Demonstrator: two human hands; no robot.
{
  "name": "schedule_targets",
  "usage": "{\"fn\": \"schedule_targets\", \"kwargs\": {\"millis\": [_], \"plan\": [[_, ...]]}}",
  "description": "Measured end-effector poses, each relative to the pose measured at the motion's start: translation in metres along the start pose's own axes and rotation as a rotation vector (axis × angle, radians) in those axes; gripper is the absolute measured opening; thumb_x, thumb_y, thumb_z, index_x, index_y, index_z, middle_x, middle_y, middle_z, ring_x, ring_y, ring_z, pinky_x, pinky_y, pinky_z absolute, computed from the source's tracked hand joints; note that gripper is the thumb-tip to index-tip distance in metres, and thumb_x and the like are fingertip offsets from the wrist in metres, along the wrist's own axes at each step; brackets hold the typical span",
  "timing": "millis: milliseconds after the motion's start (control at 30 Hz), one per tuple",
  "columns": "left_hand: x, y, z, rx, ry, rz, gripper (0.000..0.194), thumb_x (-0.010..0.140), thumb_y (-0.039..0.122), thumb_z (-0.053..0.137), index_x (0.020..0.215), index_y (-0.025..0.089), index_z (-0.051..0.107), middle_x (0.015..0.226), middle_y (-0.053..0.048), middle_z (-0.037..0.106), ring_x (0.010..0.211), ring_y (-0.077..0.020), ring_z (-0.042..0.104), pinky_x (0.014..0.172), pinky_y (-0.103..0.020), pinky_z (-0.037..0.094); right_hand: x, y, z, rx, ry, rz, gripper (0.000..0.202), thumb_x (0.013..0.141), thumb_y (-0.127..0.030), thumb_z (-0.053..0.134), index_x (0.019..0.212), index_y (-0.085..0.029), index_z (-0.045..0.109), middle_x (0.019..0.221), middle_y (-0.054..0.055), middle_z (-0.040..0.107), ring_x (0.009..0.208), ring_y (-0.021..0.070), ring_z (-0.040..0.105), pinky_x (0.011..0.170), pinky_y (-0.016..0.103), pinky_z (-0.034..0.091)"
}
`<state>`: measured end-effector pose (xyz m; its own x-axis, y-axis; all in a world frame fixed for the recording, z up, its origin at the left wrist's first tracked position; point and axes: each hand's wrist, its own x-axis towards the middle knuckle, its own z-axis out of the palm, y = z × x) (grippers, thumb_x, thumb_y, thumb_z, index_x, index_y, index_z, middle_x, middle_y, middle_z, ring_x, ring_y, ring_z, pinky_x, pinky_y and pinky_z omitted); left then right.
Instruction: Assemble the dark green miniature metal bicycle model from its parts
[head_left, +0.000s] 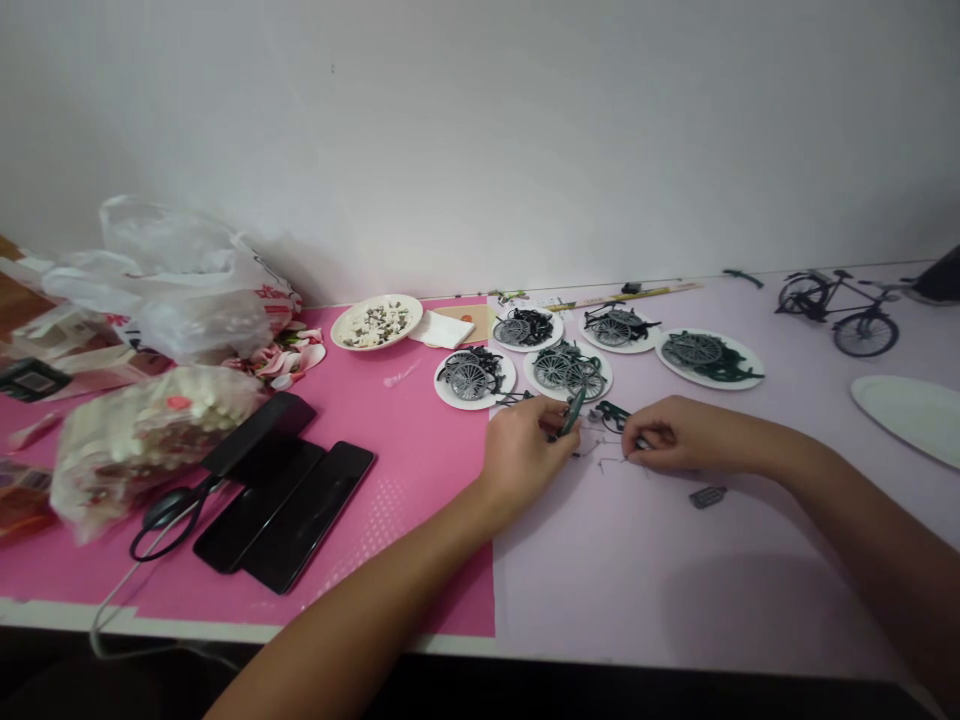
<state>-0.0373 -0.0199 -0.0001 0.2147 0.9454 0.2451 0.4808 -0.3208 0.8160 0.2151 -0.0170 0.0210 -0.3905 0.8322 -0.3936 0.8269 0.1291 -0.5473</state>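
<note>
In the head view, our left hand point(529, 440) is pinching a dark green curved part point(574, 410) near centre. At its three o'clock, our right hand point(664, 435) is bending its fingers close to the tabletop point(592, 560); we cannot tell whether it is gripping anything. A model bicycle point(828, 296) is standing at two o'clock.

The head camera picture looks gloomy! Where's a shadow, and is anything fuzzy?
In the head view, the light is dim and soft; also in the head view, a broad, faint shadow lies on the lilac tabletop, beside the right forearm; again in the head view, the small grey grid-like piece has fuzzy fine detail.
</note>
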Motion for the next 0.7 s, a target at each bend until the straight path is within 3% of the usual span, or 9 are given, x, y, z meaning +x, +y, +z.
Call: {"fn": "schedule_targets", "kwargs": {"millis": [367, 567, 700], "plan": [[-0.0004, -0.002, 0.0021, 0.003, -0.012, 0.007, 0.017, 0.08, 0.022, 0.079, 0.097, 0.022, 0.076, 0.086, -0.001, 0.081, 0.079, -0.0189, 0.077, 0.073, -0.029, 0.059, -0.0032, -0.0091, 0.0049, -0.039, 0.007, 0.012, 0.014, 0.081, -0.03, 0.063, 0.088, -0.024, 0.072, 0.066, -0.001, 0.053, 0.055, 0.0128, 0.045, 0.046, 0.024, 0.035], [-0.0007, -0.0013, 0.002, -0.013, -0.028, -0.014, 0.012, 0.078, 0.022, 0.079, 0.09, 0.021, 0.075, 0.086, -0.001, 0.081, 0.081, -0.0197, 0.077, 0.072, -0.029, 0.058, -0.0026, -0.0086, 0.0018, -0.072, 0.053, -0.003, 0.024, 0.083, -0.037, 0.065, 0.1, -0.025, 0.076, 0.064, -0.002, 0.049, 0.054, 0.0132, 0.043, 0.048, 0.025, 0.033], [-0.0016, 0.0015, 0.0006, 0.017, -0.014, -0.021, 0.01, 0.078, 0.023, 0.079, 0.088, 0.022, 0.075, 0.086, -0.001, 0.081, 0.079, -0.0202, 0.076, 0.071, -0.031, 0.058, -0.0036, -0.0108, 0.0013, -0.069, 0.046, -0.009, 0.022, 0.081, -0.034, 0.064, 0.094, -0.023, 0.078, 0.063, -0.002, 0.048, 0.053, 0.012, 0.038, 0.048, 0.025, 0.031]]}}
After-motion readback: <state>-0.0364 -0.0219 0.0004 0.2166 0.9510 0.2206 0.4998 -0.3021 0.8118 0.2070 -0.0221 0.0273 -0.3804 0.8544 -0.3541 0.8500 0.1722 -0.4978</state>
